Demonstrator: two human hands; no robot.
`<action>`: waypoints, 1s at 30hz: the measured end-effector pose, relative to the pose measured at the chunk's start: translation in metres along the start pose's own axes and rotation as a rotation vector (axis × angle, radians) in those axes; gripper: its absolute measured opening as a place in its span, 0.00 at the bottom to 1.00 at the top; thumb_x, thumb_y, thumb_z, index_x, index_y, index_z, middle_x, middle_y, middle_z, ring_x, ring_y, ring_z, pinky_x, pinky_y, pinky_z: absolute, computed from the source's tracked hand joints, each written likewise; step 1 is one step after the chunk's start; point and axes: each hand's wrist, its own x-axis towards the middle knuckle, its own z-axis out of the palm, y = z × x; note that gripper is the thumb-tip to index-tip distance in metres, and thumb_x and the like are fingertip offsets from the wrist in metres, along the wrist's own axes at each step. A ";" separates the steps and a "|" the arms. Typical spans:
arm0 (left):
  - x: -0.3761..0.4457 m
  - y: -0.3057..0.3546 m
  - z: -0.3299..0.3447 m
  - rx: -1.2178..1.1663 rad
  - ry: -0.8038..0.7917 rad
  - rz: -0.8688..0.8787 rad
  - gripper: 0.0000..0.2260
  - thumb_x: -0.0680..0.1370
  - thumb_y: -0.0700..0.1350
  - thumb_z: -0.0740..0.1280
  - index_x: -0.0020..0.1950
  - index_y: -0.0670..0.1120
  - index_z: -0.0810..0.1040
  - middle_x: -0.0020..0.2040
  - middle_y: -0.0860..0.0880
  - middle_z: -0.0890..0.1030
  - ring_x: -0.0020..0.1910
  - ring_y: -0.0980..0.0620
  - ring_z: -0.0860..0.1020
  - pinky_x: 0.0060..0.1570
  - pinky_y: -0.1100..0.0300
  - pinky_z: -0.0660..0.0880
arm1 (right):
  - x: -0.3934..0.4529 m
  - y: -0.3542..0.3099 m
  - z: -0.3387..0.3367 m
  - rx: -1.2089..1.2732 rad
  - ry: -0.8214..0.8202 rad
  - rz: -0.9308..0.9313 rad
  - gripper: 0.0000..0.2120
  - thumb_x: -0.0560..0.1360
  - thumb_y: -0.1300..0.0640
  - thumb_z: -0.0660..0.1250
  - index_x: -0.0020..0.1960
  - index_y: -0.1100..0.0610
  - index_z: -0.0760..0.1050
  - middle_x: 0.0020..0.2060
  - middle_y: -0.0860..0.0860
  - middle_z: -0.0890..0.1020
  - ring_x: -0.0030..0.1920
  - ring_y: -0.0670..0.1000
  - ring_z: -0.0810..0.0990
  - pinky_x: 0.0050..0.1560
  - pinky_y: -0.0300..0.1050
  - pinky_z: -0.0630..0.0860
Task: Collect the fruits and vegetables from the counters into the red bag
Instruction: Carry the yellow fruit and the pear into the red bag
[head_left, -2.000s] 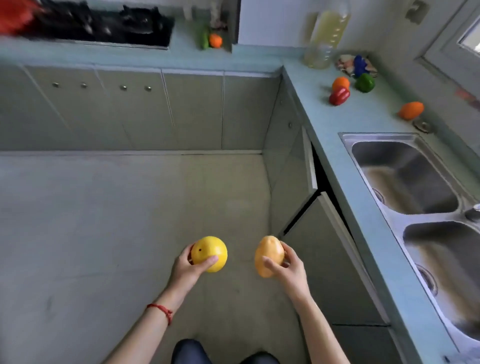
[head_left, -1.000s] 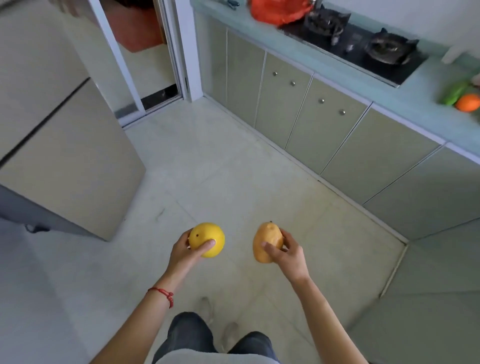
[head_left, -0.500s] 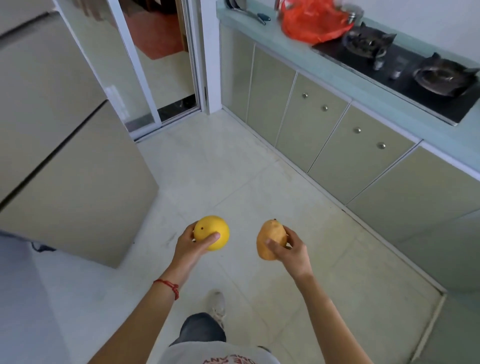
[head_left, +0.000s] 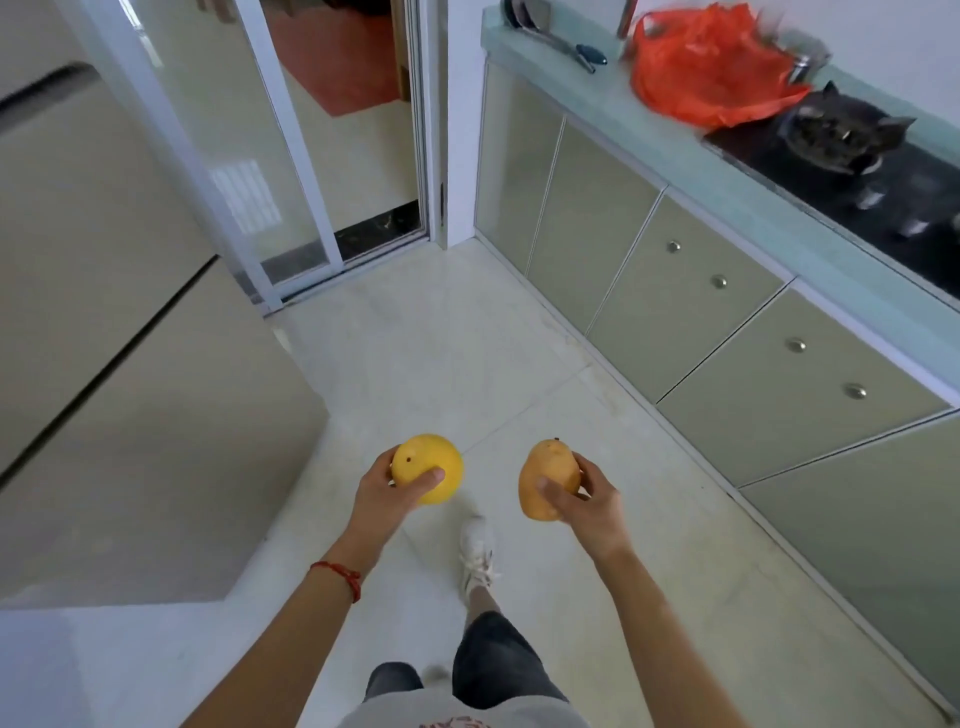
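A round yellow fruit (head_left: 428, 467) is gripped in the left hand (head_left: 387, 493), fingers and thumb curled round it. A mango (head_left: 548, 486) is held upright in the right hand (head_left: 587, 501), thumb pressed across its front. The red bag (head_left: 711, 67) is seen well apart, up ahead to the right on the counter (head_left: 675, 150), beside the stove (head_left: 852, 156).

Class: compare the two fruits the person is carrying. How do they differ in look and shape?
The yellow fruit is round and bright yellow; the mango is elongated and orange-tan. The left hand holds the yellow fruit, the right hand the mango. Both are gripped above the floor.
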 end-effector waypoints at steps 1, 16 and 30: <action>0.016 0.006 0.003 0.011 0.007 -0.001 0.37 0.54 0.56 0.74 0.61 0.46 0.73 0.56 0.45 0.76 0.53 0.46 0.76 0.51 0.49 0.77 | 0.017 -0.007 0.002 -0.002 -0.006 0.002 0.29 0.68 0.56 0.74 0.66 0.54 0.69 0.56 0.51 0.74 0.53 0.51 0.75 0.53 0.49 0.77; 0.226 0.150 0.048 -0.051 0.031 0.001 0.40 0.54 0.58 0.74 0.63 0.46 0.71 0.58 0.44 0.76 0.54 0.45 0.77 0.44 0.55 0.78 | 0.256 -0.160 0.020 -0.060 -0.069 -0.032 0.28 0.68 0.54 0.74 0.66 0.51 0.69 0.55 0.47 0.74 0.52 0.48 0.74 0.49 0.43 0.72; 0.446 0.283 0.054 0.008 -0.031 0.018 0.30 0.62 0.48 0.75 0.62 0.44 0.71 0.57 0.44 0.75 0.53 0.44 0.76 0.39 0.59 0.77 | 0.454 -0.271 0.084 -0.030 0.014 -0.012 0.29 0.68 0.54 0.74 0.67 0.52 0.69 0.58 0.49 0.75 0.55 0.51 0.75 0.50 0.45 0.73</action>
